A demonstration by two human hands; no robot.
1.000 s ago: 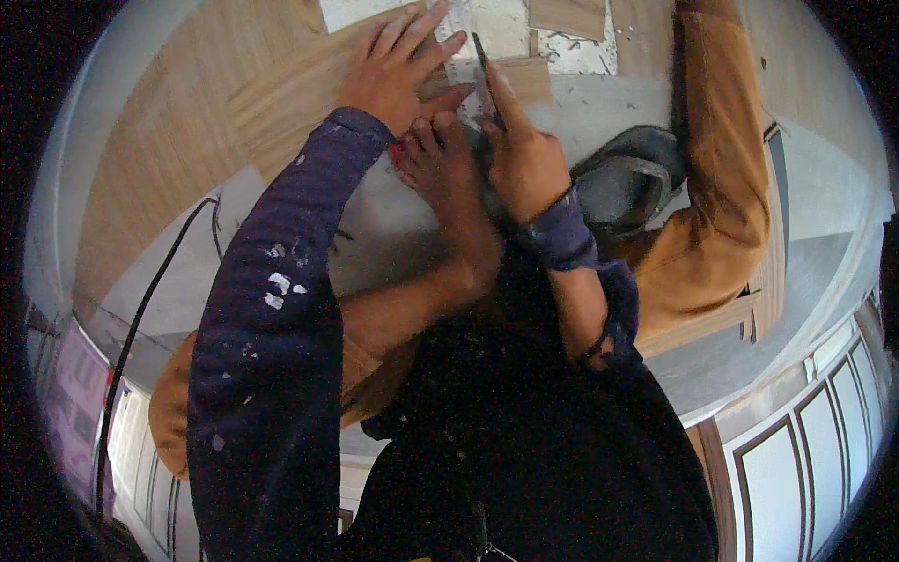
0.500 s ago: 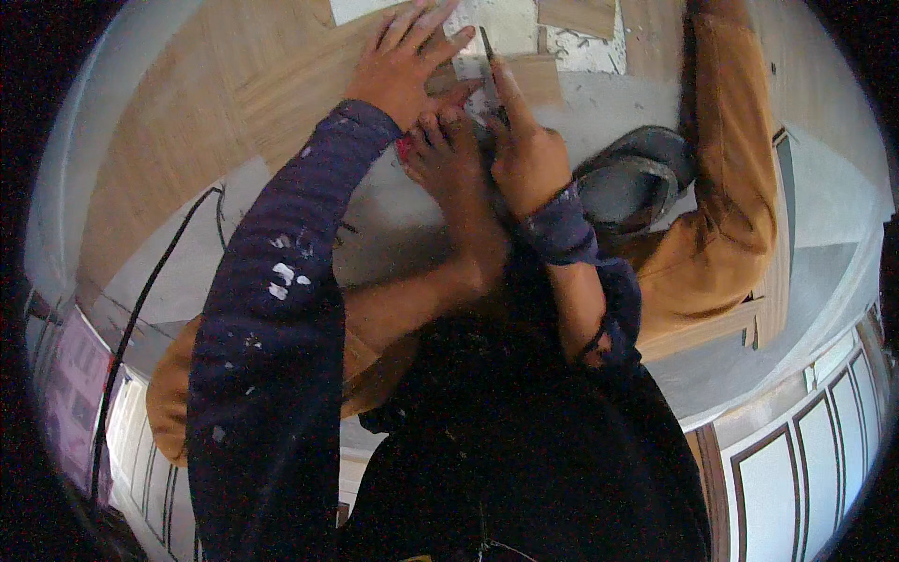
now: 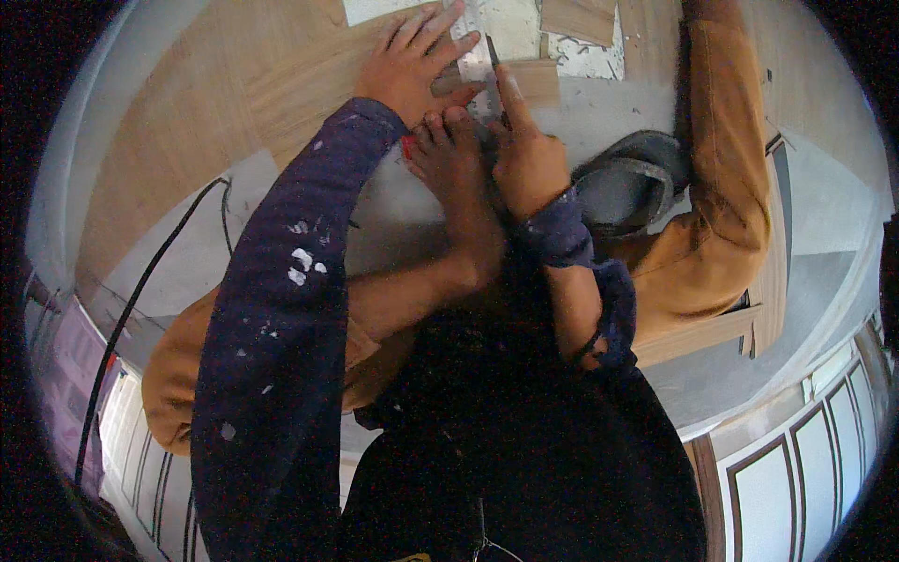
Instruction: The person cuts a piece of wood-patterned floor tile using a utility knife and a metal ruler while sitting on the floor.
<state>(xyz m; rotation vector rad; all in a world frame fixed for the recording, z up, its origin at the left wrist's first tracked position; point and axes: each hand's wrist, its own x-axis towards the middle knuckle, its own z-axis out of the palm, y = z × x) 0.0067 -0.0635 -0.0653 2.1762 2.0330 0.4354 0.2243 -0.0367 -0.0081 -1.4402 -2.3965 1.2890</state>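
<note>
My left hand (image 3: 407, 70) lies flat with its fingers spread, beside and partly over a pale straightedge (image 3: 476, 61) that runs away from me. In my right hand (image 3: 532, 164) is a slim dark cutter knife (image 3: 493, 51), my index finger stretched along it and its tip pointing away along the straightedge. The knife's handle is mostly hidden by my fingers. My bare foot (image 3: 454, 145) rests just below both hands, its toes near the straightedge's near end. A small red thing (image 3: 408, 147) shows beside the toes, too covered to make out.
Wood-look floor planks (image 3: 215, 122) spread across the left. Cut plank pieces (image 3: 578, 21) and dark scraps lie at the top. A dark grey slipper (image 3: 627, 183) is right of my right hand. A black cable (image 3: 154, 272) curves at left. White panelled doors (image 3: 777, 478) stand lower right.
The knife and my right hand have shifted slightly toward me. My left forearm has moved a little to the right, while the left hand stays spread in nearly the same place.
</note>
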